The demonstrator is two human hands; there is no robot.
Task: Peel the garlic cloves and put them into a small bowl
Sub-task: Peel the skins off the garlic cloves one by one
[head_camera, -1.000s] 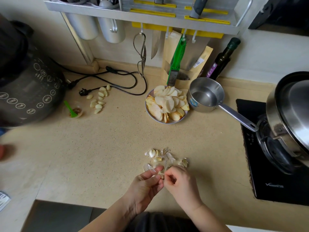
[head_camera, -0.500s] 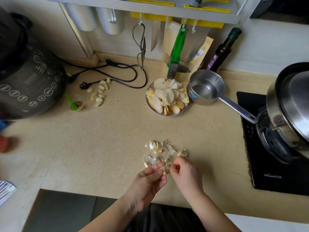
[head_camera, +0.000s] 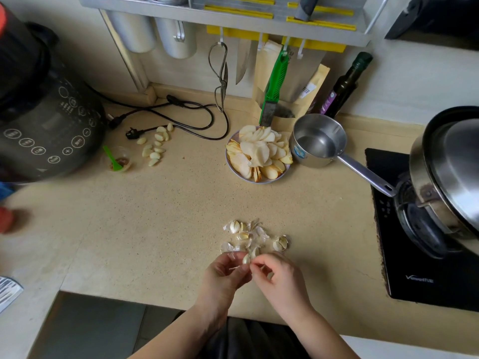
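My left hand (head_camera: 225, 272) and my right hand (head_camera: 278, 274) meet near the counter's front edge, both pinching one garlic clove (head_camera: 246, 259) between their fingertips. Just beyond them lies a loose pile of unpeeled cloves and papery skins (head_camera: 252, 235). Several peeled cloves (head_camera: 155, 145) lie bare on the counter at the back left, beside a small clear cup (head_camera: 119, 161) with a green spoon in it.
A plate of sliced fruit (head_camera: 259, 154) and a steel saucepan (head_camera: 318, 141) stand at the back centre. A dark bottle (head_camera: 344, 84) leans by the wall. An induction hob with a lidded pot (head_camera: 445, 177) fills the right; a black appliance (head_camera: 44, 120) and cords (head_camera: 181, 110) occupy the left.
The camera view has shifted slightly. Both hands stay together at the clove, with the fingers working at its skin; a strip of skin now shows between them.
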